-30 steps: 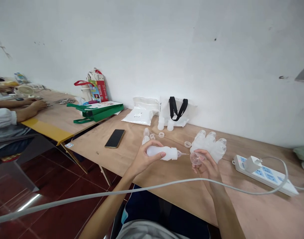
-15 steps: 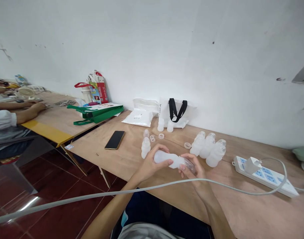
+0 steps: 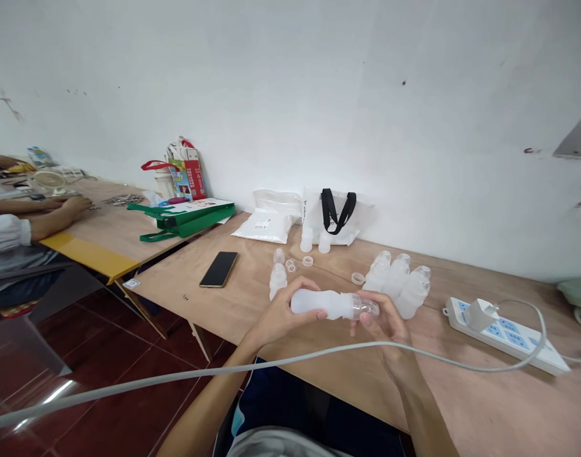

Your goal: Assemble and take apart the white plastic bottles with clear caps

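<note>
My left hand (image 3: 275,315) wraps round the body of a white squeeze bottle (image 3: 321,303) held sideways above the wooden table (image 3: 461,387). My right hand (image 3: 384,325) pinches the clear cap (image 3: 366,308) seated over the bottle's nozzle end. Just behind lie three capped white bottles (image 3: 399,284) side by side. A small bottle (image 3: 277,279) stands left of my hands, with loose rings (image 3: 357,277) nearby.
A black phone (image 3: 218,268) lies at the left of the table. A white power strip (image 3: 504,332) sits at the right, its cable (image 3: 176,376) crossing in front of me. Plastic packets and a white bag (image 3: 335,212) lean by the wall. Another person's arms (image 3: 42,212) rest on the neighbouring table.
One second ago the clear cap was apart from the nozzle in my right hand; now it sits over the nozzle. Both hands dropped lower, then rose slightly.
</note>
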